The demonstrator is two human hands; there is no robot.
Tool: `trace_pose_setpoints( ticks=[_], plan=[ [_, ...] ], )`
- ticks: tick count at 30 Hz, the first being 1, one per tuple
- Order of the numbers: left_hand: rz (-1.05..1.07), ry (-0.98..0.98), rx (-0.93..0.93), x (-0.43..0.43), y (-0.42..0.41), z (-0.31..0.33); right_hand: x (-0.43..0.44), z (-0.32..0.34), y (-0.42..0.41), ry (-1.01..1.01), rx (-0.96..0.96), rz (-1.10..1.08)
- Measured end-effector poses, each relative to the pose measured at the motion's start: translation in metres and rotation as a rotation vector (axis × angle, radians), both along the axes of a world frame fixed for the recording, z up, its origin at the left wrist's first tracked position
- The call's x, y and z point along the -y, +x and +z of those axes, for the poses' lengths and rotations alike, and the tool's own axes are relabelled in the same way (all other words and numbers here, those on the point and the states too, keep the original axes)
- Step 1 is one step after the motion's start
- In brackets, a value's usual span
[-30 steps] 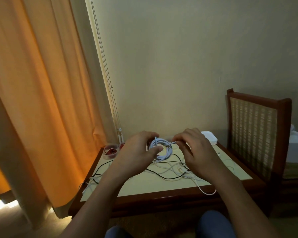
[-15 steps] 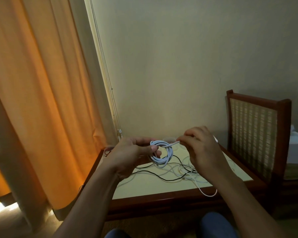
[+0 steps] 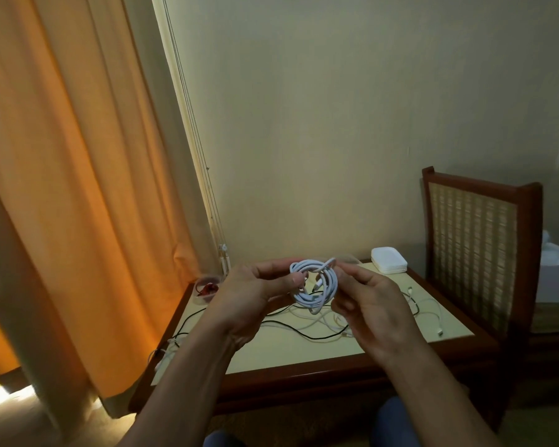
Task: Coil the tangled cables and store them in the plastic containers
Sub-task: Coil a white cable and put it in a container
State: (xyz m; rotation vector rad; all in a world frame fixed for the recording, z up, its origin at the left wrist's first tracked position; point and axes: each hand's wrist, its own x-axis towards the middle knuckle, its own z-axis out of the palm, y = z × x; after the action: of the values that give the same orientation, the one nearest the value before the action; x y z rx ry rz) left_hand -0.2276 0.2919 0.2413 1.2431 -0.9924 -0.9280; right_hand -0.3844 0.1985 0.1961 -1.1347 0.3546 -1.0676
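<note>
Coil: the white cable coil (image 3: 313,287) is held up off the desk (image 3: 271,353), above its far middle, with one of the hands on each side.
Left hand: the left hand (image 3: 255,293) has its fingers curled round the coil's 9 o'clock rim, thumb on the near face.
Right hand: the right hand (image 3: 370,306) grips the rim from about 1 to 3 o'clock with bent fingers. Whether it also pinches a free end I cannot tell.
Handling: probably light, limp and a little springy, with a smooth jacket that slips. The loops will likely fan open once released.
Where to hold: best across all the turns at once, at the rim, rather than by a plug or a single strand.
Loose cables: a black cable (image 3: 299,332) and loose white cables (image 3: 438,312) lie tangled on the desk under the hands, and more cable hangs over the edge (image 3: 167,348) at 8 o'clock.
Containers: a small clear tub (image 3: 207,288) holding something red stands at the 10 o'clock corner, and a white stack (image 3: 388,264) at 1 o'clock. Something clear just behind the coil is too faint to name.
In the way: the tangle below could snag a lowered coil. A chair (image 3: 478,253) flanks the desk at 3 o'clock, an orange curtain (image 3: 78,188) at 9.
</note>
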Motion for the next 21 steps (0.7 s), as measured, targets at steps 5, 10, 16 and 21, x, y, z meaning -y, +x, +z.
trace_pose_setpoints(
  ticks=[5,10,16,21],
  plan=[
    [0.06,-0.023,0.055,-0.001,0.0,0.001,-0.003,0.003,-0.007,0.014,0.001,0.22],
    [0.118,-0.041,0.121,-0.002,-0.005,0.004,-0.007,0.001,-0.012,-0.02,-0.007,0.256],
    [0.19,-0.126,0.175,-0.001,-0.007,0.002,-0.026,0.004,-0.017,-0.314,-0.272,0.094],
    [0.213,-0.149,0.125,0.006,-0.01,-0.001,-0.03,0.008,0.004,-0.345,-0.282,-0.213]
  ],
)
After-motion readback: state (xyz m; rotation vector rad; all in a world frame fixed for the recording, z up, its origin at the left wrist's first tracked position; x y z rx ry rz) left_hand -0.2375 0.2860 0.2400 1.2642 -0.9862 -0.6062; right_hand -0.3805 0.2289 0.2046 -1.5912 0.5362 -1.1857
